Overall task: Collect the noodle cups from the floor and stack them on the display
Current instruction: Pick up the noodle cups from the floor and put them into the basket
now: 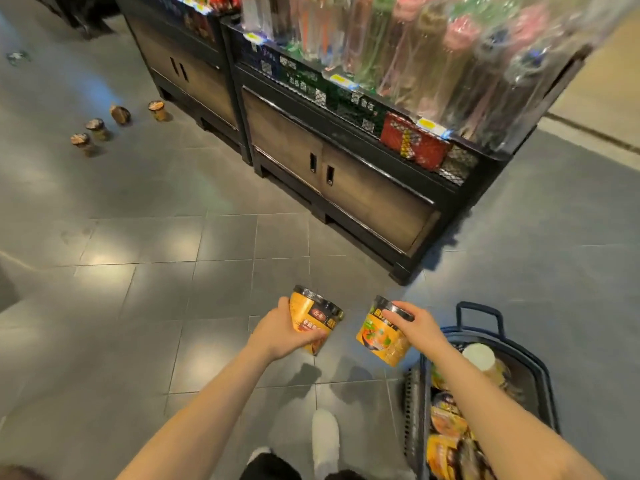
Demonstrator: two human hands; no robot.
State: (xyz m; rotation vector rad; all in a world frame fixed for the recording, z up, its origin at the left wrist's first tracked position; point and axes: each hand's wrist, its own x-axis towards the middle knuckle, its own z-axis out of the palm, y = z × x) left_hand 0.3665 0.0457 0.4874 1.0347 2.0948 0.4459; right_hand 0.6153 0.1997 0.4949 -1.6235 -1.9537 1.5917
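My left hand (282,332) grips a yellow-and-black noodle cup (316,315) by its side, tilted over the floor. My right hand (420,325) holds a second yellow noodle cup (379,337) from above, fingers curled over its dark lid. Both cups hang in the air in front of me. Several more noodle cups (100,128) stand on the grey floor at the far left, near the display (346,188). A dark basket (526,362) at my right holds several cups.
The dark wooden display cabinet with doors runs from top centre to the right, stocked with bottles (433,50) and a red packet (414,140). A second cabinet (187,71) stands behind it. My white shoe (325,438) is on the tiled floor below my arms.
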